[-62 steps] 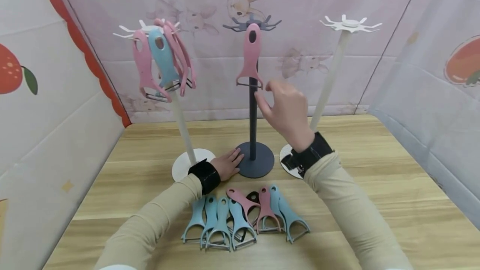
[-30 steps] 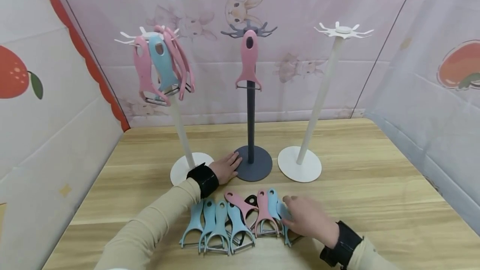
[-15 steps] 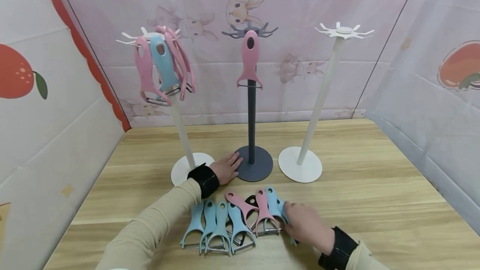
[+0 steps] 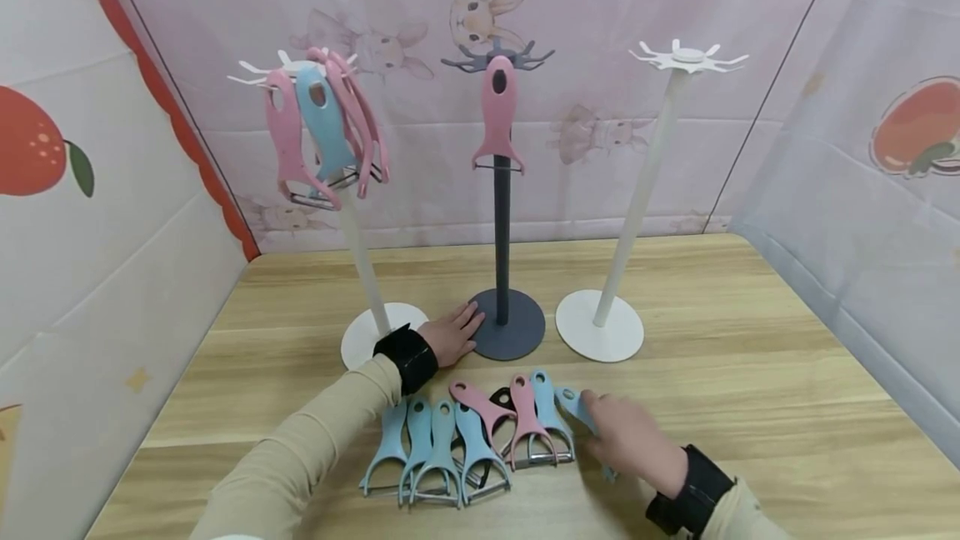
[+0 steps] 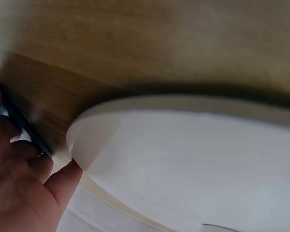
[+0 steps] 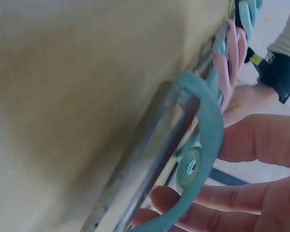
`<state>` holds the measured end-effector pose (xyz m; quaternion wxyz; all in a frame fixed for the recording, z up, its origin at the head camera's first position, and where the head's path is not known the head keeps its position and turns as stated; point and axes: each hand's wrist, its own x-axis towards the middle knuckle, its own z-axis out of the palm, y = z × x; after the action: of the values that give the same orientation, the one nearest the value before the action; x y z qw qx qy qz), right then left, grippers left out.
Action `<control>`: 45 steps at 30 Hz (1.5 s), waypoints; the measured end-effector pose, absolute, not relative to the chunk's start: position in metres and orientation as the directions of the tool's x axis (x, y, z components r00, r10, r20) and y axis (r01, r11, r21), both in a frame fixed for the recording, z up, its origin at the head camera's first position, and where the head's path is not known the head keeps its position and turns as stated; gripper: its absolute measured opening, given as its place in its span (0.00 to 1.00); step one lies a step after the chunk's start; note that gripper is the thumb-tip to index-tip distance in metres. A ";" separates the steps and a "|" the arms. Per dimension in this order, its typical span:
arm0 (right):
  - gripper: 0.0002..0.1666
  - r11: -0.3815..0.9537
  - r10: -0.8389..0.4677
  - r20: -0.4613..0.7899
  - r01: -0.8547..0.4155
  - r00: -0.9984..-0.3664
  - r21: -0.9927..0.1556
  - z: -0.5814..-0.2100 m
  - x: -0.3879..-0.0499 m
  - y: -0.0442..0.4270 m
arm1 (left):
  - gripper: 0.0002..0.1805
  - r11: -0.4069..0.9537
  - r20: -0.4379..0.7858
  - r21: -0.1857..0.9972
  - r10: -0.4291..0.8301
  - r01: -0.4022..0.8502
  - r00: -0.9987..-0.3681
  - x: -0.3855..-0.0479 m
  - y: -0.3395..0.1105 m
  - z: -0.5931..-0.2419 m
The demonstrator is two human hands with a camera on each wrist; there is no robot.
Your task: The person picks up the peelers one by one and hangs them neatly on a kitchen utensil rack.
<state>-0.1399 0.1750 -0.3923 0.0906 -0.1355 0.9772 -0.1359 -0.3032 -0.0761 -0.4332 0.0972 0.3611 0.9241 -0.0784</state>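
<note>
Blue Y-peeler (image 4: 576, 407), front-right of the gray stand (image 4: 502, 227), is pinched between right hand (image 4: 637, 444) thumb and fingers, handle end toward the stand. Loose peelers (image 4: 474, 438) lie before the stand. Left hand (image 4: 450, 336), farther off, touches its base, fingers slightly spread. Wooden tabletop (image 4: 765, 357) extends rightward, past the stand.

The person's right hand (image 4: 633, 444) has come down from beside the pink plastic peeler (image 4: 498, 111) hanging on the dark grey stand (image 4: 502, 232). Its fingers now grip the rightmost light-blue plastic peeler (image 4: 574, 405), which has shifted rightward from the neighbouring light-blue peeler (image 4: 547, 400).
</note>
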 end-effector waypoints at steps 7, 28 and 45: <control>0.32 0.899 -0.304 0.090 -0.316 -0.949 -0.304 -0.372 -0.150 0.181 | 0.30 0.716 -0.217 -0.061 0.671 0.696 -0.709 -0.317 -0.080 -0.452; 0.38 0.662 -0.117 0.872 -0.692 -0.476 -0.289 -0.290 -0.205 0.147 | 0.28 0.727 -0.210 -0.050 0.663 0.685 -0.719 -0.301 -0.079 -0.433; 0.32 0.654 -0.062 0.934 -0.721 -0.353 -0.229 -0.198 -0.258 0.113 | 0.28 0.733 -0.213 -0.018 0.662 0.681 -0.718 -0.301 -0.078 -0.432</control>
<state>-0.2577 0.1125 -0.1980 -0.5062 -0.2593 0.7553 -0.3255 -0.3009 -0.0782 -0.4318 0.0964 0.3626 0.9257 -0.0476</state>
